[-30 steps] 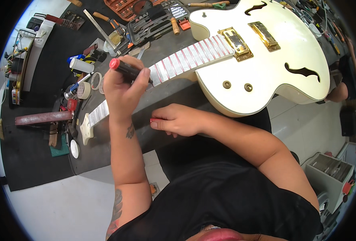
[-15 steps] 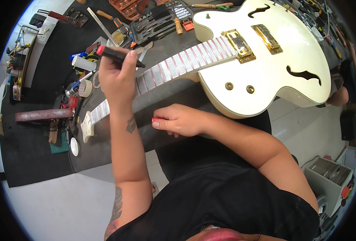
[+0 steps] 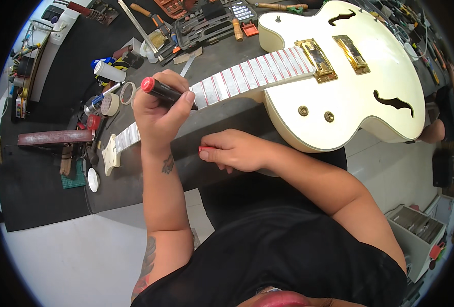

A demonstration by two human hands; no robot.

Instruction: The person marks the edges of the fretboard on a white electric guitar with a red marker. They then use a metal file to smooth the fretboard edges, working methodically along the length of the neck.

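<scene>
Left hand (image 3: 158,110), centre-left of frame, is gripping a black marker (image 3: 166,93) over the guitar neck (image 3: 247,77). Right hand (image 3: 234,151), centre, is pinching a red cap (image 3: 205,149).

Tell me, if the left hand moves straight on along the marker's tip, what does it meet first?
Probably the taped guitar neck: the left hand aims the black marker toward it. Depth is unclear, so the tip may already touch.

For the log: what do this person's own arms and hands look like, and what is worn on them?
Both forearms are bare, with no gloves, watch or rings visible. The left hand has a small dark tattoo just below the wrist and a larger one near the elbow. The right hand shows no markings. A black short-sleeved top covers the shoulders.
</scene>
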